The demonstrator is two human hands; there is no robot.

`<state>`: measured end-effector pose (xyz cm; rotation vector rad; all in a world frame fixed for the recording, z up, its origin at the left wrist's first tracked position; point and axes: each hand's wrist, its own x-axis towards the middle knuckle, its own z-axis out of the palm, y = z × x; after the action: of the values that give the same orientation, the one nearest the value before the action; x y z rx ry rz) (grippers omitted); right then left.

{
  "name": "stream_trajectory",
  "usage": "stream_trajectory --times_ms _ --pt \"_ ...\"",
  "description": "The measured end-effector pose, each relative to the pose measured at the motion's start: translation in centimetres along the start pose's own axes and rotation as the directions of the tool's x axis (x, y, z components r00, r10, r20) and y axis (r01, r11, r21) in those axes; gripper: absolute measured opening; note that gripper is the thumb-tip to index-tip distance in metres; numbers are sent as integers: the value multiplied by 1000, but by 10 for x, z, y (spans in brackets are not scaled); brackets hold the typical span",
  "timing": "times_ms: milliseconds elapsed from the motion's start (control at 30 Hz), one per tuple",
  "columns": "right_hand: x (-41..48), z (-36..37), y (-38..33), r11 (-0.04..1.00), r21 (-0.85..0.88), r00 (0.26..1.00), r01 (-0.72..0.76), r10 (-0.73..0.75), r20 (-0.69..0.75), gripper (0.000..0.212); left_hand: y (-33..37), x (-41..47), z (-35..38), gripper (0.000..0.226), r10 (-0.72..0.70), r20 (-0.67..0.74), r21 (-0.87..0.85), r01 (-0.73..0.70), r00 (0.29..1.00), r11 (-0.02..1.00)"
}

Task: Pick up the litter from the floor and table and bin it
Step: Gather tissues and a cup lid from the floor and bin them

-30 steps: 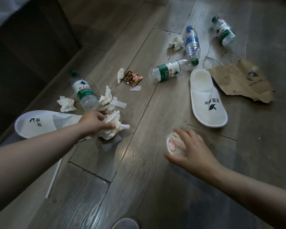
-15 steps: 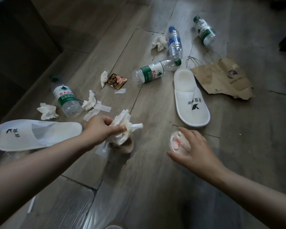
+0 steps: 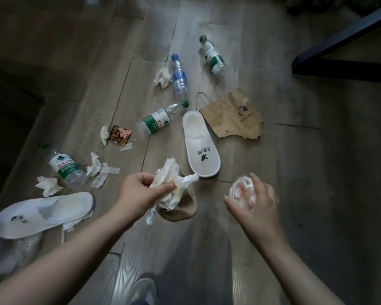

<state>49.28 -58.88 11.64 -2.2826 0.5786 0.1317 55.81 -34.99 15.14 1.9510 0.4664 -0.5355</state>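
Note:
My left hand grips a bunch of crumpled white tissues lifted off the wooden floor, with a beige sock-like piece hanging under it. My right hand holds a small clear plastic lid or cup with white and pink scraps. Litter lies ahead: several plastic bottles, among them a green-label one, a blue-label one and one at the left. Tissue wads, a snack wrapper and a torn brown paper bag also lie there.
Two white slippers lie on the floor, one in the middle and one at the left. A dark furniture leg crosses the top right. Dark furniture fills the left edge. A shoe tip shows at the bottom.
My left hand has lifted the tissue bunch off the floor and carried it right, toward my right hand. My right hand has raised the plastic lid off the floor. The view has shifted.

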Motion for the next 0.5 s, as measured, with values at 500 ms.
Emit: stream_trajectory --times_ms 500 --pt "-180 -382 -281 991 125 978 -49 73 -195 87 360 -305 -101 13 201 27 -165 -194 979 967"
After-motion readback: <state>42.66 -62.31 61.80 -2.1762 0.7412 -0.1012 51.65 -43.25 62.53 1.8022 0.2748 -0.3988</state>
